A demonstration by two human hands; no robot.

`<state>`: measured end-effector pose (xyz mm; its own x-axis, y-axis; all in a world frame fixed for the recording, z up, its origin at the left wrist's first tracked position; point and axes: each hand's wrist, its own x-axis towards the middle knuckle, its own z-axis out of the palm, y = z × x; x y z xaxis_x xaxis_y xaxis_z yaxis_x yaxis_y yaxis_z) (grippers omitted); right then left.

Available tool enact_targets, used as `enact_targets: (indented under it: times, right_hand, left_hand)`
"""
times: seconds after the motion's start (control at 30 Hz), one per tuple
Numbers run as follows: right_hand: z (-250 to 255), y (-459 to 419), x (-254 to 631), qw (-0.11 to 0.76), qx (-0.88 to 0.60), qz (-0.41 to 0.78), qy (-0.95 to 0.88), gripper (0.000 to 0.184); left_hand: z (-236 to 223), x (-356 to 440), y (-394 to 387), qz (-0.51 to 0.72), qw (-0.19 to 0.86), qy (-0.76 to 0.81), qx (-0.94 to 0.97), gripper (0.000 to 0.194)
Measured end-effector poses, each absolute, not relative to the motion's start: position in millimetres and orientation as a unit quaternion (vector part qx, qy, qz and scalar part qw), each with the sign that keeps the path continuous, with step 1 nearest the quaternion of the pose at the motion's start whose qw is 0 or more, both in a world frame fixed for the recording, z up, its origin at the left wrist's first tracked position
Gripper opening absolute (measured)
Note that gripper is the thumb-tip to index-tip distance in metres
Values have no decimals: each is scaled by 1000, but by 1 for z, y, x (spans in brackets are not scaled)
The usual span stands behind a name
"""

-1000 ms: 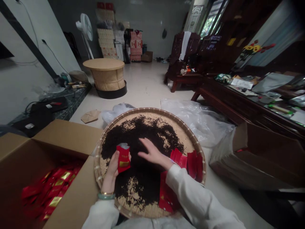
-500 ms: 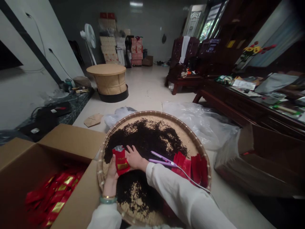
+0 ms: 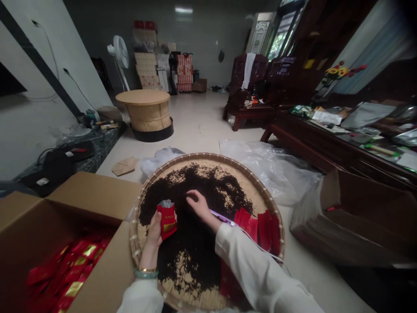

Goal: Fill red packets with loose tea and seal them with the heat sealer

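Observation:
My left hand point(image 3: 154, 230) is closed around a small red foil pouch point(image 3: 167, 221) with a gold patch, held upright; its silvery mouth faces up. My right hand point(image 3: 199, 205) hovers above dark loose tea leaves point(image 3: 192, 230), fingers bent and apart, with nothing visible between them. The leaves lie spread over a round bamboo tray point(image 3: 276, 204). A purple flat iron point(image 3: 223, 218) with a white cord rests on the tray, partly hidden by my right wrist. Flat red pouches point(image 3: 269, 230) stand stacked at the tray's right side.
An open cardboard box point(image 3: 94, 184) at left holds many red pouches point(image 3: 74, 265). Another open box point(image 3: 325, 221) stands at right. Clear plastic sheeting point(image 3: 260, 169) lies behind the tray, near a dark wooden table point(image 3: 299, 134). A round wood-topped stand point(image 3: 143, 96) is farther back.
My right hand has moved away from the red pouch, right and slightly up, over the leaves, and now covers part of the flat iron. My left hand still holds the pouch.

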<state>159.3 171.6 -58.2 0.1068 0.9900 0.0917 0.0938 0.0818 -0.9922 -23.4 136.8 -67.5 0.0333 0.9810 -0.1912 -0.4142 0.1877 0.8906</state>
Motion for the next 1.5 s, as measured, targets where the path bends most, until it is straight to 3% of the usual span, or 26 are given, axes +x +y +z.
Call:
enact_targets:
  times: [0.2,0.37,0.53,0.77,0.93,1.1,1.23,1.37,1.5]
  right_hand:
    - [-47,168,180,565,-418,668,-246,39]
    - [-28,161,187,608,-299,732,-79,34]
    - [-7,158,180,665,-321,659,-143,41]
    - [9,146,170,668,-384,588,-246,54]
    - [9,139,172,616,-405,568,-367,57]
    - [9,136,186,522,-438,542,-492,43]
    - [13,134,196,451,-470,450,-610,54]
    - [17,133,196,437,-500,339,-667,40]
    - [16,137,197,456,-528,326,-638,25]
  left_hand:
    - [-68,-14,141,514,637,452,354,81]
    - [-69,4,147,496,535,472,495,70]
    - [-63,25,143,474,416,472,616,51]
    - [-58,36,139,476,361,475,646,52]
    - [-64,34,139,490,370,480,627,54]
    - [-68,32,140,503,397,475,603,59]
    - [-69,32,141,516,432,459,581,63]
    - [-67,32,140,528,466,436,560,65]
    - [-64,32,140,536,522,404,526,72]
